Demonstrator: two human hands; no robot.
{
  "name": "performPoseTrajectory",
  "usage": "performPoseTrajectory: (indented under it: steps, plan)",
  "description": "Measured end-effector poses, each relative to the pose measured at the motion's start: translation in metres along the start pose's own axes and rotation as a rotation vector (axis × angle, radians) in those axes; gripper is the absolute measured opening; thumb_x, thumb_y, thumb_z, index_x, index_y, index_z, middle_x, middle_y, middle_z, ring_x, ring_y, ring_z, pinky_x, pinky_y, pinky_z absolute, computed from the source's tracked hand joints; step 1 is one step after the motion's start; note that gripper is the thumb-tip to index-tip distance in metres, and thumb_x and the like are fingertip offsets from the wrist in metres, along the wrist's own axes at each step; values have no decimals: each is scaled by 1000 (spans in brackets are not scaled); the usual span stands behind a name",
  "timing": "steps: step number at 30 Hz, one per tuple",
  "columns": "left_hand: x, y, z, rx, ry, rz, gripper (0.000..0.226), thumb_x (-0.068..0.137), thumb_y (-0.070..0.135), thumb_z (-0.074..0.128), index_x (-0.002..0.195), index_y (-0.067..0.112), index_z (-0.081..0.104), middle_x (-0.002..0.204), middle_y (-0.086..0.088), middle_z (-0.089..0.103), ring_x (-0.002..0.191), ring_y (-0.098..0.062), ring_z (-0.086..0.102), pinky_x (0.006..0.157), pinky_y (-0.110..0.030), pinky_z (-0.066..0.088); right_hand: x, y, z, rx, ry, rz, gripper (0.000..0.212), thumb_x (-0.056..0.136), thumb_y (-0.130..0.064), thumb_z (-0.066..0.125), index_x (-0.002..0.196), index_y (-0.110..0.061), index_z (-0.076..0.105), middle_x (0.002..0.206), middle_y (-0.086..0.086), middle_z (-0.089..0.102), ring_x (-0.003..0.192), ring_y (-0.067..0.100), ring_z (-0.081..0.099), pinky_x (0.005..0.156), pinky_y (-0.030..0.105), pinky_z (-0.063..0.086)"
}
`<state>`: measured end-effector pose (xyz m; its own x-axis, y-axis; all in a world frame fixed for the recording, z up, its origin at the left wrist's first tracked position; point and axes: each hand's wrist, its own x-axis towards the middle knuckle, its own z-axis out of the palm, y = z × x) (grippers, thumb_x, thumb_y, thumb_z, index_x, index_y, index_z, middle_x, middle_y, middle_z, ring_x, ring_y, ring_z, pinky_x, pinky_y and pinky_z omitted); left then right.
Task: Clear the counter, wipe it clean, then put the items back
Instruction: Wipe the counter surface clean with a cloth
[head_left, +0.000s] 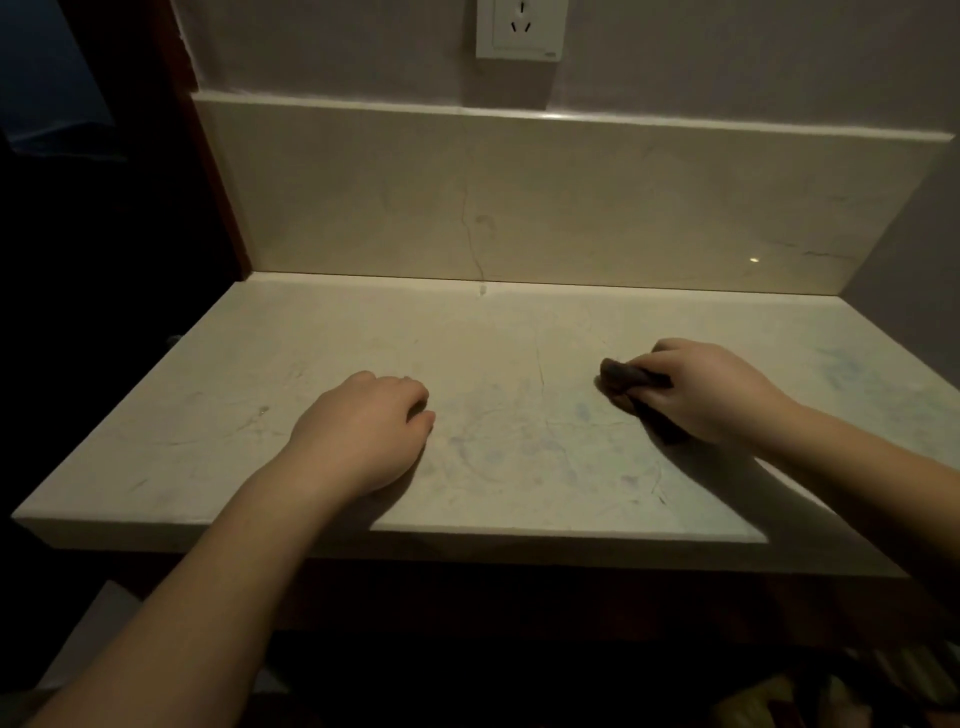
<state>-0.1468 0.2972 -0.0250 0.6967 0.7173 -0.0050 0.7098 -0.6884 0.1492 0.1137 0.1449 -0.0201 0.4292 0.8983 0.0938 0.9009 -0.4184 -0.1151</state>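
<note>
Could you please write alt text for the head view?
A right hand presses a dark crumpled cloth onto a pale marble counter, while the left hand rests, fingers curled, beside it. A white wall socket sits above.

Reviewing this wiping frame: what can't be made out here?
- Head view: most of the dark cloth is hidden inside the right hand.
- Left hand: curled fingertips hidden beneath it, so contact with the counter is unclear.
- Wall socket: top cut off by the frame edge.
- Below the counter: too dark to identify anything.
</note>
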Motion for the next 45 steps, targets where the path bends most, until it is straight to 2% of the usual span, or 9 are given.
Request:
performPoseTrajectory:
  steps: [9,14,19,24,29,33,37,40,45]
  plan:
    - [2,-4,-2,0,-34,-11,33,101,30,32,123,29,57,101,-1,48,88,-21,52,77,-34,46,-9,-83,15,20,9,-253,29,97,-39,48,117,-28,65,97,-5,52,83,16,49,67,29,35]
    - [1,-4,-1,26,-39,16,32,101,30,31,123,28,55,101,-2,50,89,-22,53,78,-35,48,-67,-90,2,109,-79,-452,50,90,-64,28,113,-39,65,94,-9,54,80,13,55,63,30,43]
    - [2,-4,-4,38,-35,16,28,102,29,33,120,26,54,95,0,47,84,-20,50,68,-32,42,-23,-82,5,91,-76,-414,28,93,-43,52,116,-35,66,97,-10,53,85,10,52,67,28,39]
    - [3,0,-6,56,-38,2,23,99,32,41,115,24,54,85,3,47,78,-16,49,56,-28,35,57,-84,25,97,9,-263,28,93,-28,55,118,-26,67,105,0,58,98,23,55,72,28,33]
    - [2,-2,-4,48,-16,15,24,100,30,40,118,25,54,91,2,50,81,-18,51,61,-29,40,12,-86,17,173,-66,-438,27,93,-36,56,117,-32,67,96,-8,55,85,12,53,69,26,37]
    - [3,-6,-4,35,-13,16,25,99,29,38,116,25,56,92,0,51,83,-20,52,62,-31,39,-48,-79,9,152,-125,-579,42,91,-60,36,106,-38,68,91,-10,55,76,6,54,61,25,43]
    - [5,-4,-2,38,-7,0,23,100,31,39,114,25,55,91,1,51,82,-19,51,59,-30,36,-30,-77,10,135,-109,-610,33,92,-48,46,112,-35,68,96,-8,58,79,8,54,62,24,41]
    - [7,-3,-3,30,-14,-18,21,99,34,42,114,26,55,93,1,53,84,-19,52,61,-30,38,20,-77,19,99,-17,-479,29,96,-35,52,121,-30,65,100,-5,56,86,15,53,67,27,35]
    - [5,-1,-3,31,-44,-36,24,97,39,44,116,27,54,96,0,53,86,-21,53,67,-32,45,40,-78,18,81,-16,-398,28,96,-35,52,119,-29,66,100,-3,56,91,20,56,69,30,38]
